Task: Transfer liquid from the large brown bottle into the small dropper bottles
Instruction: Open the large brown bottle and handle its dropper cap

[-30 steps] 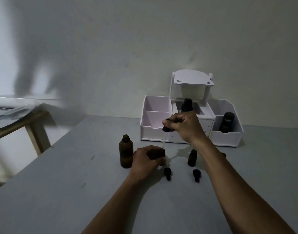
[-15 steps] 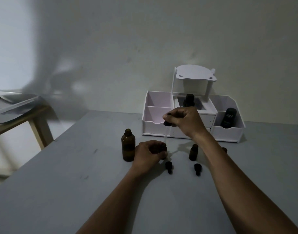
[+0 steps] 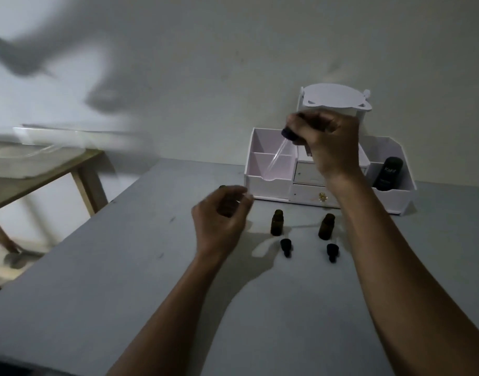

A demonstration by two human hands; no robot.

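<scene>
mid-transfer: the right hand (image 3: 328, 142) pinches a glass dropper (image 3: 278, 155), raised and tilted above the table (image 3: 124, 267); the left hand (image 3: 219, 223) curls round the large brown bottle (image 3: 227, 207), beside two open small dropper bottles (image 3: 277, 222); next, likely, the tip must meet a narrow neck.

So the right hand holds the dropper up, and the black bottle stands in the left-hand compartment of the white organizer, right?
Not quite. The head view shows the black bottle in the right-hand compartment of the white organizer; the right hand does hold the dropper up.
</scene>
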